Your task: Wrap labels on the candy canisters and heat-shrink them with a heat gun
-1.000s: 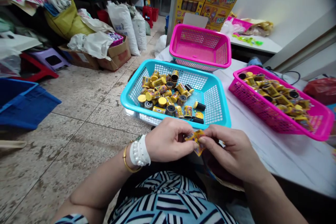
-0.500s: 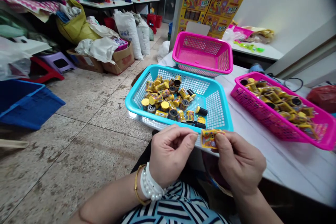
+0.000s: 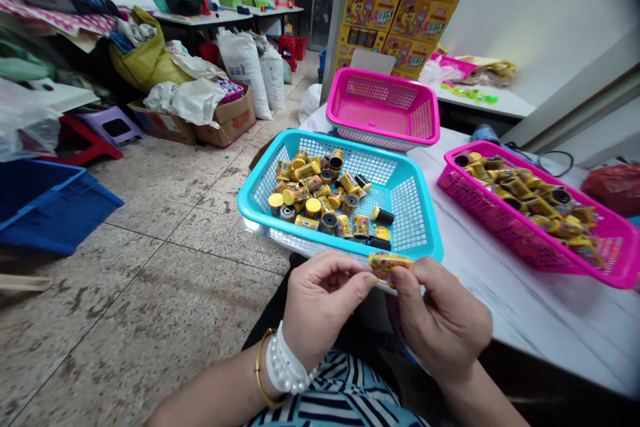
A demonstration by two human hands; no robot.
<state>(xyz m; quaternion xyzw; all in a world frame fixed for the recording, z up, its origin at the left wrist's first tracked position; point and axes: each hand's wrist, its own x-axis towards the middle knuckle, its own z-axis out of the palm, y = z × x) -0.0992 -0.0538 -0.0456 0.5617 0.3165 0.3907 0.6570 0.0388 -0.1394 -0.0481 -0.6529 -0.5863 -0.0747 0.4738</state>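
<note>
My right hand pinches a small yellow printed label at its right end. My left hand is curled, its thumb and forefinger closing on the label's left end. Both hands hover over my lap, just in front of a turquoise basket that holds several small yellow-wrapped and black cylinders. A pearl bracelet and gold bangle sit on my left wrist.
A pink basket full of wrapped cylinders lies on the white table at right. An empty pink basket stands behind the turquoise one. Yellow cartons are stacked at the back. Sacks, boxes and a blue crate crowd the floor at left.
The label was held by both hands, then by the right hand alone with the left drawn back. Now the left fingers have come back to its left end.
</note>
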